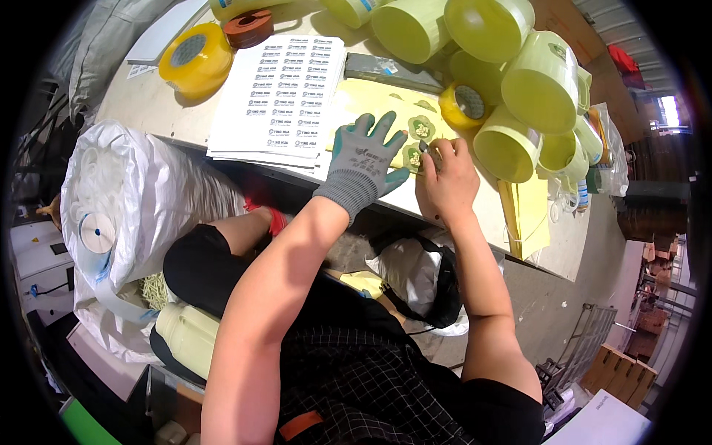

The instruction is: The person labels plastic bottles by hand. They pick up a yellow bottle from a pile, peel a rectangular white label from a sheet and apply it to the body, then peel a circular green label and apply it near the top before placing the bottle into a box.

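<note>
- As we look down over our work, the pale counter (152, 104) spreads before us, bearing everything listed below.
- Yellow-green containers (540, 81), round and open-mouthed, crowd its far right part; one of them carries a small green emblem.
- White printed sheets (285, 96) lie stacked to the left, with rows of dark labels in columns.
- Our yellow sheet (356, 102) lies flat on the counter, between that stack and the containers. It is thin, soft yellow and smooth, partly covered by our fingers.
- Our left hand (367, 157), in a grey knitted glove with teal showing at the edges, rests on the sheet with fingers spread wide.
- Our right hand (450, 178) is bare, its fingers bent and the gap to the thumb narrow, at the sheet's right edge; we cannot tell whether it pinches anything.
- Green emblems (422, 130) sit along the sheet's right side. They are rounded and lobed like petals, dull green, each with a pale flower cluster at its centre; the nearest is partly hidden by our right fingers.
</note>
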The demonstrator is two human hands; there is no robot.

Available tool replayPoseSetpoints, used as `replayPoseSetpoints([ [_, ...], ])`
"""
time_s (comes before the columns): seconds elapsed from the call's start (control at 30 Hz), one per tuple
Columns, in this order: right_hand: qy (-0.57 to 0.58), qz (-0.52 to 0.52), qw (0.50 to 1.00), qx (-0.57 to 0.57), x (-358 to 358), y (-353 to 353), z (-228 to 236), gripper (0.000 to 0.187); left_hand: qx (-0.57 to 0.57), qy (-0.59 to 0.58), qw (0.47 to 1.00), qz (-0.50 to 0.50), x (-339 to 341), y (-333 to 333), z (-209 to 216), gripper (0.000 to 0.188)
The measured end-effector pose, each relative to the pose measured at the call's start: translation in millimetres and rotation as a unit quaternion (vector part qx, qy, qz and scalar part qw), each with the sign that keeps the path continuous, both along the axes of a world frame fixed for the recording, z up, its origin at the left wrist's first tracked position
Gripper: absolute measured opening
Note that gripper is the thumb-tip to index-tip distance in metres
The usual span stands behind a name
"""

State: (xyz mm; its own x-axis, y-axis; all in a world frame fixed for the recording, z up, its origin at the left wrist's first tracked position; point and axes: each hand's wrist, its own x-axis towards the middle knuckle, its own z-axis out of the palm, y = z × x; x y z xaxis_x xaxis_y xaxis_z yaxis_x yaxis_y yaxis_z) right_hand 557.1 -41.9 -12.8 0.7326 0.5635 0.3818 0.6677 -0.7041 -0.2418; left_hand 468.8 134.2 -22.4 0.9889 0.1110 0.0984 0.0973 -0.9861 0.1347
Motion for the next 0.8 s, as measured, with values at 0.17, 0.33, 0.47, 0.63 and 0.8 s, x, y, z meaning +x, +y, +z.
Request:
replayPoseSetpoints([
  [0.17, -0.002, -0.003, 1.000, 0.002, -5, -4, -5, 0.019, -0.007, -0.004, 1.000, -0.012, -3, 1, 1, 0.071],
  [0.33, -0.014, -0.011, 1.000, 0.006, -3, -3, -9, 0.020, -0.010, 0.008, 1.000, -0.016, -2, -1, 3, 0.070],
  [0.47, -0.006, -0.008, 1.000, -0.008, -4, -5, -2, 0.019, -0.014, 0.016, 1.000, -0.016, -2, 1, 2, 0.069],
  [0.63, -0.023, -0.004, 1.000, 0.005, -2, -3, -5, 0.019, -0.004, 0.022, 1.000, -0.020, -1, -1, 3, 0.068],
  [0.8, -0.019, -0.010, 1.000, -0.004, -5, -7, -9, 0.018, -0.013, 0.037, 0.999, -0.018, -3, -1, 7, 0.067],
])
